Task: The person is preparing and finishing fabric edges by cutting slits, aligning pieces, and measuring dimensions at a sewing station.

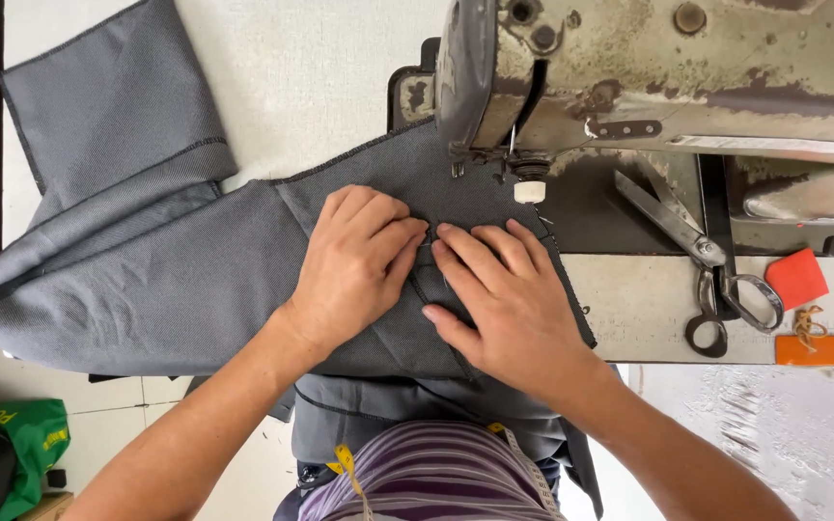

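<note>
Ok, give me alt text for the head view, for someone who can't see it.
Both hands, left hand and right hand, press flat on grey fabric just before the needle of a worn sewing machine. Scissors and red chalk lie on the table to the right.

My left hand [354, 265] and right hand [504, 294] lie flat, palms down, fingertips meeting just below the sewing machine [649, 77].

Grey twill cloth [176, 280] lies under the fingers [407, 236]; worn metal sewing machine [668, 77] beyond them; steel scissors [707, 260] to their right on the bench [639, 309].
</note>
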